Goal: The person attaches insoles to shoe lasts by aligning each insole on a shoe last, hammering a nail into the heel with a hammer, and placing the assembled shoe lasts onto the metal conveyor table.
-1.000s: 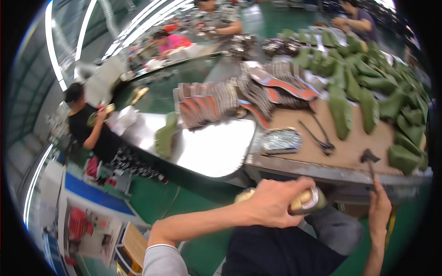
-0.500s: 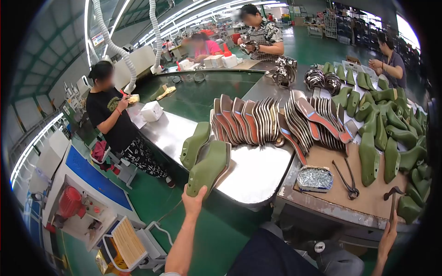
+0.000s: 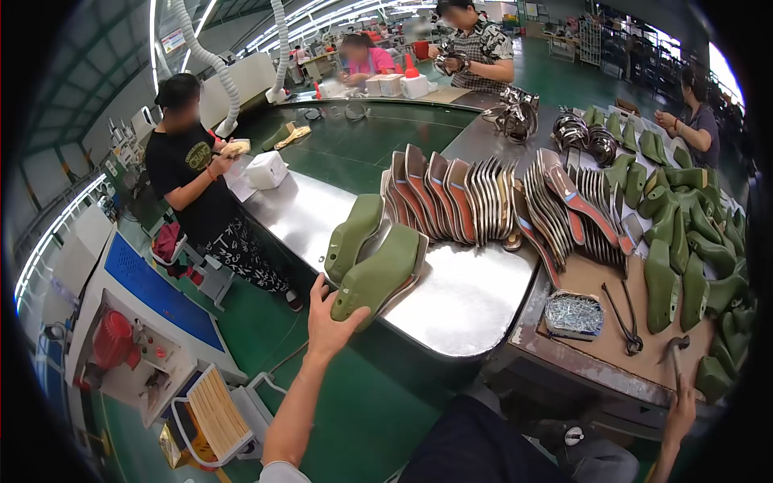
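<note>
My left hand [image 3: 328,322] is spread at the heel end of a green shoe last [image 3: 377,270] on the shiny metal table. Its thumb touches the last's near side, and the fingers reach toward the far side. A second green last [image 3: 354,228] lies just behind, both with soles facing right. At the far right, my right hand [image 3: 681,414] is closed around the handle of a hammer [image 3: 676,358], with its head over the brown board. Nearest to it are a pair of pincers [image 3: 630,334] and a tub of small nails [image 3: 572,314].
Rows of insoles [image 3: 475,197] stand on the table beyond the lasts. Many green lasts [image 3: 662,286] are heaped at right. Shiny metallic pieces [image 3: 515,117] lie farther back. Co-workers stand at left [image 3: 189,161], at the back [image 3: 477,56] and at right [image 3: 696,125].
My left hand has loosened from the near last, its fingers spreading up the far side. The hammer in my right hand has shifted left. The view has turned slightly.
</note>
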